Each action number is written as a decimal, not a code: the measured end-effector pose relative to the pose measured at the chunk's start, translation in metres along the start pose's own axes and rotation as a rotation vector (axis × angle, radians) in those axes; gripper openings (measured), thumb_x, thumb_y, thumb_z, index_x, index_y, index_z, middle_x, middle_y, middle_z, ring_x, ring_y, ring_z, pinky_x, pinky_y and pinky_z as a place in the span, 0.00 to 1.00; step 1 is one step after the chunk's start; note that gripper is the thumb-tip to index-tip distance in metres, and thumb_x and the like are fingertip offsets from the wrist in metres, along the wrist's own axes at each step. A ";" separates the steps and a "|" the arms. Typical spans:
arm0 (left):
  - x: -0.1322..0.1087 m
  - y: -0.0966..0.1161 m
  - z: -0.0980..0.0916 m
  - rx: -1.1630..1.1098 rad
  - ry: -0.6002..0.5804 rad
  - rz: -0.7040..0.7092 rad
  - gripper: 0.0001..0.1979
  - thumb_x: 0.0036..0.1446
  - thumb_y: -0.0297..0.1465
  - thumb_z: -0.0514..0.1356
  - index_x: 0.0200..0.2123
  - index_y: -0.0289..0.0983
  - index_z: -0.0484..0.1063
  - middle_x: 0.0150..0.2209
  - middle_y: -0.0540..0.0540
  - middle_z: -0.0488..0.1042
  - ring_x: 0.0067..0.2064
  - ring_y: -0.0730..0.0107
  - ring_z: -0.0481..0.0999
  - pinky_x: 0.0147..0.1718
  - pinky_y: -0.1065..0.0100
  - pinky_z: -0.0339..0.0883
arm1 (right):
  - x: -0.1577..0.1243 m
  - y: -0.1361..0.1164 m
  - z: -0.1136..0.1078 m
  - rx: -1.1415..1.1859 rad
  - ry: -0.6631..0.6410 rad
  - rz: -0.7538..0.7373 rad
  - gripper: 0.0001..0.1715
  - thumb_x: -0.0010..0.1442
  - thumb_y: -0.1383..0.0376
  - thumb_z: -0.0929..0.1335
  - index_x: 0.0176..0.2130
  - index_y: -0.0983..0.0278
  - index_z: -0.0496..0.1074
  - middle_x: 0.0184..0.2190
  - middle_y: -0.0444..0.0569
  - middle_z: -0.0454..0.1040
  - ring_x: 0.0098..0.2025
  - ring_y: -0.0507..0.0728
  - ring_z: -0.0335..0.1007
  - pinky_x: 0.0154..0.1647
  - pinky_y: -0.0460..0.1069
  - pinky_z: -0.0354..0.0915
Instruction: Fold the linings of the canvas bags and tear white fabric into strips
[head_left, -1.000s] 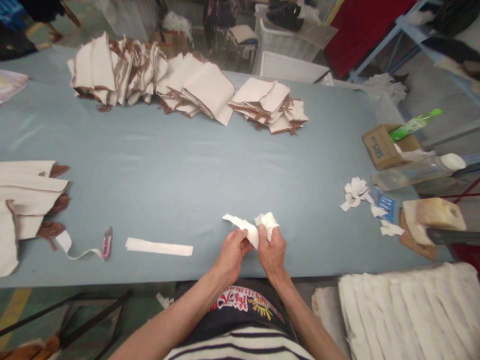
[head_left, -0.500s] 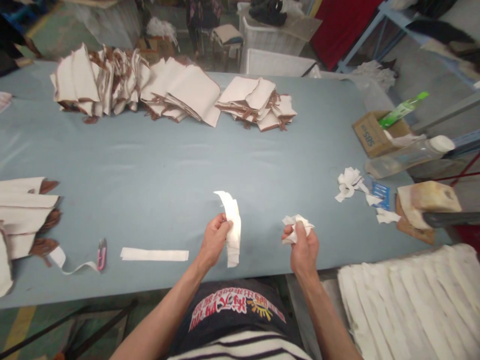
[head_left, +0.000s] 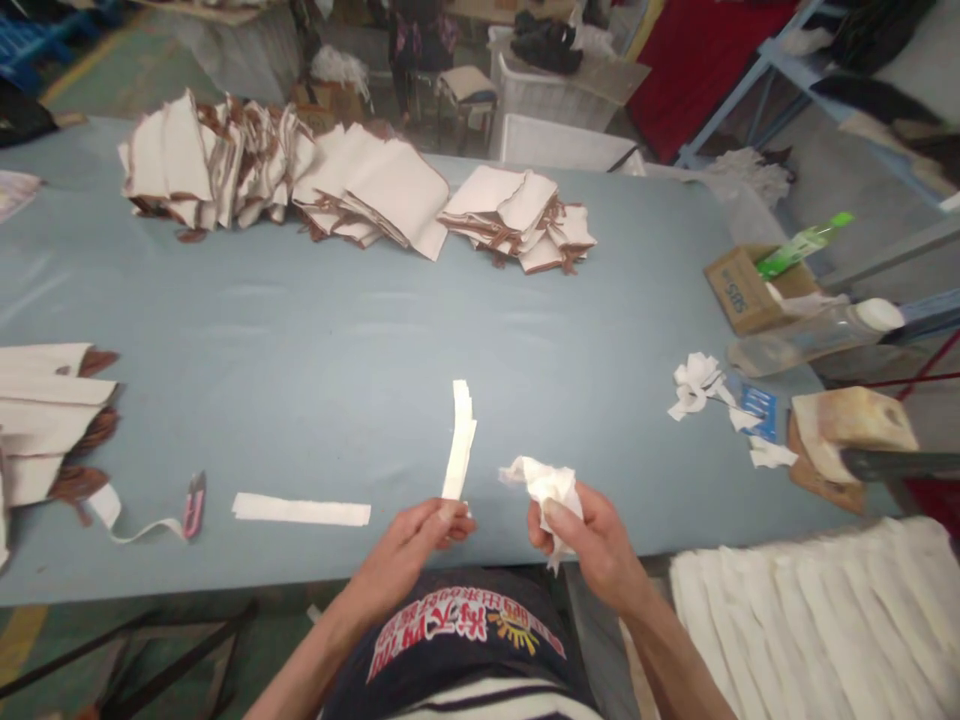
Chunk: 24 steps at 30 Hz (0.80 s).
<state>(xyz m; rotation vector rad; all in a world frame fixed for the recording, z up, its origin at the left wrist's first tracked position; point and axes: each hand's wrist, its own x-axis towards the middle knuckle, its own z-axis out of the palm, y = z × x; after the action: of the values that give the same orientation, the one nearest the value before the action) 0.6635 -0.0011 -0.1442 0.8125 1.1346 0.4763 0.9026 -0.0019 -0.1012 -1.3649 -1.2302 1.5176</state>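
Note:
Near the table's front edge, my left hand (head_left: 424, 530) pinches the lower end of a small bundle of white fabric strips (head_left: 460, 440), which points away from me. To its right, my right hand (head_left: 589, 535) is closed on a crumpled bunch of white scraps (head_left: 551, 490), the thumb pressed on top. Another flat white strip (head_left: 301, 509) lies on the table left of my left hand. Beyond it rest pink-handled thread snips (head_left: 194, 504) and a loose white tape (head_left: 135, 525).
Folded cream cloth pieces with brown edging (head_left: 397, 190) are piled along the far side, more cloth pieces (head_left: 52, 420) at left. On the right are white scraps (head_left: 697, 380), a cardboard box (head_left: 739, 290), a clear bottle (head_left: 802, 338) and a white stack (head_left: 810, 620).
My left hand has come down toward the front edge and now grips the strips at their lower end rather than mid-length. My right hand has moved left and nearer with the scraps.

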 end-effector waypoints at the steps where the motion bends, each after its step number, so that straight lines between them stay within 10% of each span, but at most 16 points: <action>1: -0.002 0.005 0.008 -0.104 -0.133 -0.020 0.28 0.63 0.53 0.58 0.47 0.34 0.80 0.47 0.34 0.82 0.52 0.48 0.79 0.55 0.54 0.67 | -0.001 -0.005 0.006 -0.034 -0.048 -0.010 0.25 0.68 0.48 0.65 0.31 0.64 0.71 0.24 0.45 0.71 0.25 0.52 0.65 0.27 0.47 0.62; 5: -0.007 0.017 0.033 -0.665 -0.359 -0.010 0.37 0.58 0.62 0.57 0.49 0.35 0.80 0.48 0.36 0.82 0.49 0.52 0.79 0.51 0.58 0.68 | -0.007 -0.023 0.033 -0.186 -0.172 -0.061 0.20 0.67 0.53 0.64 0.29 0.63 0.69 0.24 0.44 0.69 0.27 0.53 0.64 0.30 0.48 0.61; 11: -0.013 0.036 0.031 -0.913 -0.137 0.115 0.23 0.64 0.45 0.62 0.55 0.36 0.77 0.49 0.37 0.83 0.52 0.54 0.79 0.53 0.58 0.67 | -0.011 -0.019 0.055 -0.263 -0.333 0.074 0.16 0.64 0.58 0.65 0.28 0.63 0.66 0.23 0.42 0.64 0.26 0.52 0.58 0.28 0.47 0.55; 18: -0.017 0.031 0.031 -0.940 -0.140 0.144 0.19 0.59 0.40 0.67 0.49 0.33 0.78 0.38 0.39 0.84 0.41 0.58 0.82 0.41 0.62 0.74 | -0.011 0.006 0.065 -0.104 -0.356 0.183 0.23 0.65 0.50 0.68 0.28 0.64 0.65 0.24 0.41 0.60 0.25 0.50 0.53 0.25 0.46 0.51; 24: -0.026 0.044 0.019 -1.112 0.161 0.079 0.14 0.69 0.30 0.54 0.51 0.31 0.75 0.39 0.39 0.83 0.36 0.63 0.83 0.40 0.62 0.77 | -0.012 0.008 0.076 0.280 -0.548 0.298 0.32 0.60 0.39 0.70 0.37 0.66 0.69 0.25 0.43 0.68 0.22 0.48 0.57 0.23 0.44 0.56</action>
<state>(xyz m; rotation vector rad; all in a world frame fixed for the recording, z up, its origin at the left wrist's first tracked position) 0.6741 0.0018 -0.0907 -0.1611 0.7918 1.1101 0.8303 -0.0283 -0.1079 -1.0076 -1.0927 2.2844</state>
